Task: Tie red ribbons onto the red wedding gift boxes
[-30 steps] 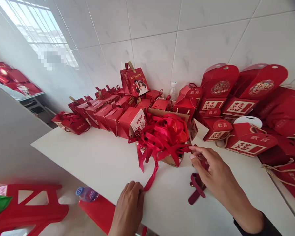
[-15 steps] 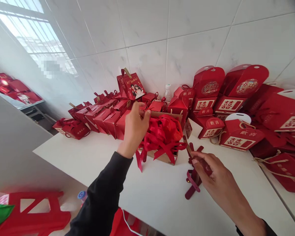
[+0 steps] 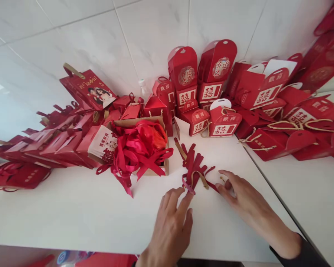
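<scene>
My left hand [image 3: 174, 222] lies on the white table [image 3: 72, 215] with its fingers stretched out; the fingertips touch the near end of a small pile of dark red strap handles [image 3: 194, 168]. My right hand [image 3: 241, 196] rests to the right of that pile, fingers spread and fingertips on the table beside the straps. Neither hand grips anything. Behind the straps sits a cardboard box [image 3: 153, 171] overflowing with red ribbons [image 3: 140, 146].
Several folded red gift boxes [image 3: 52, 144] lie in a row at the left. A red bag with a printed couple [image 3: 90, 91] leans on the tiled wall. More red gift boxes [image 3: 225, 122] crowd the back and right. A second white tabletop [image 3: 308, 193] adjoins on the right.
My left hand came down from the ribbon box to the strap pile on the table. My right hand stayed by the straps. The view swung right and down.
</scene>
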The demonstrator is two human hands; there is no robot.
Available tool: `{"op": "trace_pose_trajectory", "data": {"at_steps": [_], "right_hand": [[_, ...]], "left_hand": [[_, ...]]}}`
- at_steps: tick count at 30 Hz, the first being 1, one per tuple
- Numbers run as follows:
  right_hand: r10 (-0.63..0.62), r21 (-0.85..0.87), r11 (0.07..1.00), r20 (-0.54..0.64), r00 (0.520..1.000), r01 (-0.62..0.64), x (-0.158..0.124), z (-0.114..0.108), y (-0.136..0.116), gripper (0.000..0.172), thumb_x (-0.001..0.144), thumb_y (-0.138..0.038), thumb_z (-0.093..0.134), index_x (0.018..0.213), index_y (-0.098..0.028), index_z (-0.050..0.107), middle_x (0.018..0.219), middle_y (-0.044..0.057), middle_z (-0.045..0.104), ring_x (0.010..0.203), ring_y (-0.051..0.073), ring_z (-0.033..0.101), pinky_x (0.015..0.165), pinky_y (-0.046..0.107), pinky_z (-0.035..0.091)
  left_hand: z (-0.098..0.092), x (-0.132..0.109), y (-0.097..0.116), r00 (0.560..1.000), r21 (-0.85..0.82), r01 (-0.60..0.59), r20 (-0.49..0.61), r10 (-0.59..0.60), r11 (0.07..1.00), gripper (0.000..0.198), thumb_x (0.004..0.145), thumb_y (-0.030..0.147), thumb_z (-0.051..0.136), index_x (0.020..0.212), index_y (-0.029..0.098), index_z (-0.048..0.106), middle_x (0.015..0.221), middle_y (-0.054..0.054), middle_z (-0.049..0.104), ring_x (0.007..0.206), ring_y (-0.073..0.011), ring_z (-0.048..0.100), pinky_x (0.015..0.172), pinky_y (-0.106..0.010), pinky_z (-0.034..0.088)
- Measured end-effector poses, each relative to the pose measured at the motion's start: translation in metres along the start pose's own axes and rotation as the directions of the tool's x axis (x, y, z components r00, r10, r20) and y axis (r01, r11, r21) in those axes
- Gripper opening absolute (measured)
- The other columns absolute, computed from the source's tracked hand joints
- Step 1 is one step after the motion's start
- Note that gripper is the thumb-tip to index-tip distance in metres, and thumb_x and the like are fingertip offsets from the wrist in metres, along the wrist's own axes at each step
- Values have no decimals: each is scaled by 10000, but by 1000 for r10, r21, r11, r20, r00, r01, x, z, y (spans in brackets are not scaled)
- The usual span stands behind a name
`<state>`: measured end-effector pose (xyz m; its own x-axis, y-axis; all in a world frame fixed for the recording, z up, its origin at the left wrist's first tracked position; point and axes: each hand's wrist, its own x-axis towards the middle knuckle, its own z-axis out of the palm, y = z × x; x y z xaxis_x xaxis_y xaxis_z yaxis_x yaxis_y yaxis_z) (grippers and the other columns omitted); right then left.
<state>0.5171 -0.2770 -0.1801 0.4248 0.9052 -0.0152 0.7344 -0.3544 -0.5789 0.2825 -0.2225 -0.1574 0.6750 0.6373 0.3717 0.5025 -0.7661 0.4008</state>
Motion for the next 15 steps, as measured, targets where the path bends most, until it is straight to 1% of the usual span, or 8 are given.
{"op": "trace_pose_trajectory", "data": {"at_steps": [2,4,5,8,11,13,15], "right_hand": [[-13,-19,1000,53,999,14,6,3,-1,426,958,-430,463,1232,-150,629,806,76,719,795,309,706,727,431,538],[-32,-34,999,89,996,35,19,8,-11,356,969,-312,481,1253,-149,619,846,84,742,823,299,718,713,402,530],[-45,-42,998,97,994,50,27,11,-18,337,971,-256,493,1265,-146,617,877,92,752,845,294,722,725,393,529],[-89,-56,994,92,992,95,53,20,-45,275,976,-151,548,1233,-133,642,926,101,756,897,268,719,798,385,534],[-131,-35,990,60,990,133,71,23,-66,200,995,-143,597,1184,-139,660,990,66,741,939,227,710,849,386,552],[-148,-10,989,30,989,148,74,21,-70,197,1017,-157,588,1203,-151,653,1008,43,735,949,207,708,862,377,558],[-137,-3,991,-11,991,137,72,17,-63,248,1033,-146,542,1265,-153,630,1026,50,731,980,209,699,886,376,550]], "left_hand": [[16,4,-4,998,46,-22,55,19,999,460,881,-11,502,1271,202,618,1224,-121,676,1058,-275,639,862,-430,612],[23,11,-9,997,79,-2,73,-4,997,476,872,-33,484,1258,207,627,1216,-115,675,1035,-269,639,857,-437,615],[25,15,-11,998,98,15,65,-22,995,481,880,-27,482,1276,207,621,1220,-116,671,1035,-268,639,860,-440,614],[32,19,-15,999,172,35,-23,-31,985,469,920,22,491,1353,181,579,1293,-154,636,1121,-292,627,897,-467,610],[40,16,-18,992,221,45,-124,-18,974,438,944,55,504,1363,168,563,1346,-185,591,1206,-307,600,917,-469,608],[44,13,-19,987,232,49,-163,-11,971,408,952,68,513,1340,176,574,1313,-182,594,1191,-298,606,897,-457,615],[45,11,-20,983,235,58,-186,-13,970,383,955,70,516,1315,180,585,1281,-175,604,1166,-292,613,883,-453,618]]}}
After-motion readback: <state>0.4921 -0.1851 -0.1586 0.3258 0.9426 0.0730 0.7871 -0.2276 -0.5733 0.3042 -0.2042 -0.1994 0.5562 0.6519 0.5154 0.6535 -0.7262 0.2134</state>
